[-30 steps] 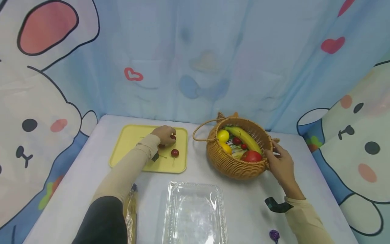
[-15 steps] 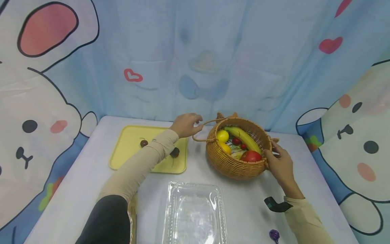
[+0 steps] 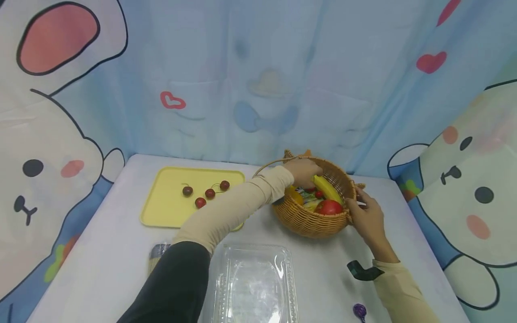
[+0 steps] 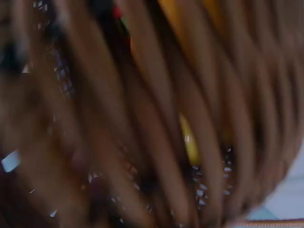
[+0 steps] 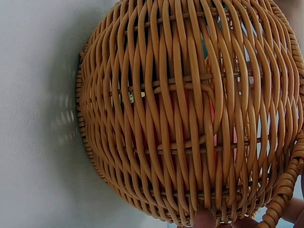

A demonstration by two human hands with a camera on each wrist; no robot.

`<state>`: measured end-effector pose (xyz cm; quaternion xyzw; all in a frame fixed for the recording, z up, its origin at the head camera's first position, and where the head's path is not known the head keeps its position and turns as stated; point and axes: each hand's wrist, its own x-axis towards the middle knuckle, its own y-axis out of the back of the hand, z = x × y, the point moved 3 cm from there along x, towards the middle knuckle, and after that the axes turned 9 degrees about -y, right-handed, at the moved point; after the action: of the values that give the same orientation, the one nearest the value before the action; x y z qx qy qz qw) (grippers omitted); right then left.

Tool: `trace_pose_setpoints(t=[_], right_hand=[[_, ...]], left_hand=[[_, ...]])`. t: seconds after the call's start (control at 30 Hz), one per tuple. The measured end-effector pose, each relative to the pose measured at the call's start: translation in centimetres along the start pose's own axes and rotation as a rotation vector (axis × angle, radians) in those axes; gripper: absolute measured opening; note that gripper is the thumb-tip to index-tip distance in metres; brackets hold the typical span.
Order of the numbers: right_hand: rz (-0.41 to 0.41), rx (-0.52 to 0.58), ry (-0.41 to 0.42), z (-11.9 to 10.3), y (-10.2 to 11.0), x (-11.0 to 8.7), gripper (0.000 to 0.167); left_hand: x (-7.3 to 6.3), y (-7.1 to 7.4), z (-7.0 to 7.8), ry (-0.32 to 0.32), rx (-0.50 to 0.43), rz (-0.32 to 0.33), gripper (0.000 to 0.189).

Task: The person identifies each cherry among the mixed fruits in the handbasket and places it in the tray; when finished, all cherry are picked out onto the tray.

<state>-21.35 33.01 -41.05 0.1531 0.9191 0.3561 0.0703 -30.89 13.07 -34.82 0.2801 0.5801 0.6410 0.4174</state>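
Note:
My left hand [image 3: 304, 172] reaches over the far left rim into a round wicker basket [image 3: 308, 228]. Its fingertips are down among the fruit and hidden. Around it show a banana [image 3: 328, 188], a round red fruit [image 3: 329, 207], a yellow fruit [image 3: 296, 196] and a small red one [image 3: 319, 194]. On the basket's right side my right hand [image 3: 368, 217] grips the rim by the handle's end; in the right wrist view a fingertip [image 5: 204, 219] presses the weave low down. Blurred wicker strands [image 4: 156, 118] fill the left wrist view.
Left of the basket, several dark red cherries [image 3: 210, 194] lie on a yellow tray [image 3: 161, 211], partly under my left sleeve. A clear plastic container [image 3: 256, 287] is in front. A purple-wrapped lollipop [image 3: 359, 310] lies near my right forearm; a wrapped package [image 3: 158, 253] peeks out beside my left arm.
My left hand has moved right from the cherries on the tray, past the basket's handle, and down into the basket, covering the round yellow fruit. The right hand keeps its hold.

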Motion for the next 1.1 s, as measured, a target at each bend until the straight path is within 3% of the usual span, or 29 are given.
trace_pose_setpoints(t=[0.1, 0.2, 0.4, 0.47, 0.6, 0.8, 1.0, 1.1], right_hand=[[-0.006, 0.007, -0.013, 0.1, -0.2, -0.1, 0.060], [-0.015, 0.015, -0.014, 0.0, -0.2, -0.2, 0.061], [-0.005, 0.016, -0.004, -0.2, 0.1, -0.1, 0.061], [-0.003, 0.020, -0.009, -0.2, 0.1, 0.0, 0.060], [0.001, 0.031, -0.010, -0.1, 0.2, 0.0, 0.060], [0.006, 0.040, -0.015, -0.1, 0.1, 0.0, 0.060], [0.000, 0.057, -0.026, 0.0, 0.0, -0.3, 0.060], [0.010, 0.056, -0.020, 0.0, 0.0, -0.3, 0.059]], left_hand=[[0.8, -0.9, 1.0, 0.066, -0.033, -0.144, 0.050], [1.0, -1.3, 1.3, 0.135, -0.063, -0.229, 0.051], [1.5, -1.4, 1.1, 0.185, -0.127, -0.482, 0.058], [1.6, -1.7, 1.2, 0.181, -0.167, -0.524, 0.059], [1.6, -2.2, 1.4, 0.085, -0.186, -0.503, 0.058], [1.6, -3.6, 1.3, -0.015, -0.202, -0.401, 0.061], [1.8, -4.4, 1.3, -0.034, -0.087, -0.294, 0.059], [1.8, -4.4, 1.4, -0.033, -0.074, -0.248, 0.053]])
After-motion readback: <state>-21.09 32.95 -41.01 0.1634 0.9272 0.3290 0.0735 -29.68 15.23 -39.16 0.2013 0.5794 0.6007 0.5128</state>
